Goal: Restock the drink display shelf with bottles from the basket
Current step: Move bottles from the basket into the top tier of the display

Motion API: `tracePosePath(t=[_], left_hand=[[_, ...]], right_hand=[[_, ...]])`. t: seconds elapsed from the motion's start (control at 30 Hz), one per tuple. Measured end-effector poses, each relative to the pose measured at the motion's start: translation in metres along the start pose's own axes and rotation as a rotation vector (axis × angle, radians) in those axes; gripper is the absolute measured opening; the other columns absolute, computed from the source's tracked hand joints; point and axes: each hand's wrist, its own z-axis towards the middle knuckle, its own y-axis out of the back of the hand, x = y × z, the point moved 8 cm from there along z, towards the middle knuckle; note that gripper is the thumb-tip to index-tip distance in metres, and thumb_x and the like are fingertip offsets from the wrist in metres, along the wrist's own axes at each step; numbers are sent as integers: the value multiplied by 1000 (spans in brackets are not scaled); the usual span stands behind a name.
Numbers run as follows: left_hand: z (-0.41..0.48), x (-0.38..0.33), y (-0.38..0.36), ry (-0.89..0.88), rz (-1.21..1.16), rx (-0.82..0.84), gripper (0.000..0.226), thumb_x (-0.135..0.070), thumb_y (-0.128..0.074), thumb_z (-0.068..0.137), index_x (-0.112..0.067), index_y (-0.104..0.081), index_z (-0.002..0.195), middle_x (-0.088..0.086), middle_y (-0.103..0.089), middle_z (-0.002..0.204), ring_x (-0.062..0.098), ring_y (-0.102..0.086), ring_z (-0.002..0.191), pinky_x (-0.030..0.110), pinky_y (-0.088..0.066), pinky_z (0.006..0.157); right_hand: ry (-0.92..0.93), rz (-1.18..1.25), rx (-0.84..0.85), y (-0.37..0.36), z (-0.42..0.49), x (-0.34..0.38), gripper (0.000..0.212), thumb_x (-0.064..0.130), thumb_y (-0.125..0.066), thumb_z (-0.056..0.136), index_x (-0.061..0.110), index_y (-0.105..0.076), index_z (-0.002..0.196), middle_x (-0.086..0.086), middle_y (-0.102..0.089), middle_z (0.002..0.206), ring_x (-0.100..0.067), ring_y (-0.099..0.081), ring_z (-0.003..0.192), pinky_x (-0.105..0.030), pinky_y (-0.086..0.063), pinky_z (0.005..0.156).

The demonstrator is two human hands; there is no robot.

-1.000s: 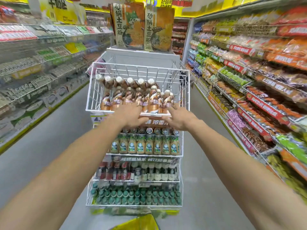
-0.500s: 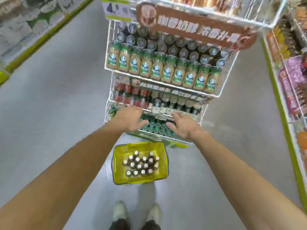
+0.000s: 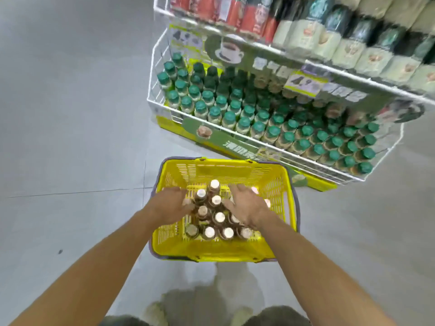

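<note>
Grey shop floor bears the yellow basket (image 3: 207, 251), its white-capped bottles (image 3: 220, 217) upright directly beneath both equally near hands: right hand (image 3: 247, 205) spread and empty, left hand (image 3: 174, 203) among the caps, grasp unclear.

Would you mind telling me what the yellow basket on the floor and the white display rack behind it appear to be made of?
The basket looks like moulded plastic, glossy yellow: slotted lattice walls, with a grey rim. The rack seems to be thin metal wire with a white coating, judging by its slender straight bars.
</note>
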Motion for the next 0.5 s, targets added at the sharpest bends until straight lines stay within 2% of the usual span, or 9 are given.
tracePosePath(t=[0.07,0.13,0.2,0.23,0.33,0.43,0.5], left_hand=[[33,17,-33,-8,-30,-21,44,-47,-48,103,-9,-60,121,16,-64,124,36,-56,124,43,-43,100],[60,32,-59,2,-36,-44,34,-42,-50,101,-12,-59,114,14,-65,123,34,-56,124,46,-41,104],[83,40,-78,-5,-45,-49,35,-37,-55,99,-11,-61,121,13,-65,128,33,-57,127,44,-45,105],[92,42,-86,-11,-47,-44,35,-34,-58,97,-11,-62,122,14,-66,127,34,-59,126,41,-48,101],[110,47,-96,2,-63,-81,28,-29,-64,91,-13,-66,114,16,-70,119,38,-62,118,38,-49,89],[115,59,-87,96,-175,-196,27,-30,-71,87,-14,-70,110,16,-73,114,39,-63,115,40,-49,87],[110,63,-74,120,-252,-269,25,-28,-75,84,-14,-73,104,14,-75,110,38,-65,112,38,-49,85]], right_hand=[[11,-8,-36,-27,45,-5,66,53,-41,108,12,-35,160,-19,-42,162,-40,-44,147,-50,-44,112],[30,16,-72,-46,82,-9,68,53,-41,108,12,-34,161,-20,-44,161,-38,-45,147,-48,-43,112],[60,52,-112,-58,110,-11,65,53,-43,108,11,-39,157,-21,-50,157,-37,-49,145,-46,-45,114],[77,69,-131,-62,120,-11,63,53,-45,107,11,-44,154,-21,-54,154,-37,-52,142,-46,-46,112],[116,158,-202,-68,139,-9,56,52,-54,105,13,-54,144,-20,-65,141,-40,-60,130,-46,-50,101],[122,274,-257,-66,145,-10,45,50,-58,104,14,-60,130,-19,-71,124,-41,-64,117,-41,-47,85],[123,356,-274,-58,139,-11,41,50,-57,104,14,-61,123,-19,-73,112,-41,-65,108,-44,-50,85]])
